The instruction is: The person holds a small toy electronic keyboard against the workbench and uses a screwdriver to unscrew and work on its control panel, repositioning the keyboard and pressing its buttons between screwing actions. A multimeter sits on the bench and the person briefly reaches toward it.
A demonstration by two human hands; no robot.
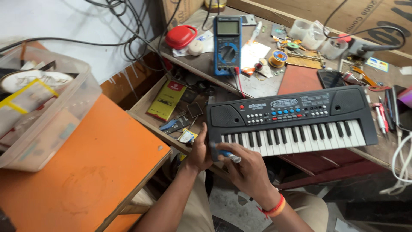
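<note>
**Keyboard gripped at its left end, hanging off the bench edge**

At centre frame, the keyboard point(292, 118) lies across the front lip of the bench point(262, 86), its near edge jutting out over open space. Left hand point(199, 150) is wrapped round the keyboard's lower-left corner, fingers closed on the casing. Right hand point(246, 172) is curled tight on a small tool point(227, 154), blue grip and pale tip, laid against the lowest keys. It looks like a light, hollow plastic shell, stiff enough to lift by one end but smooth, so likely to slip; the keys are the fragile part, the speaker ends the safe holds. Room is tight: multimeter point(227, 45) just behind in the upper middle, pens point(381, 118) at the right, open drawer point(171, 107) left of the keyboard. The orange table point(94, 167) at lower left has bare surface beside the plastic tub point(43, 107)
</note>
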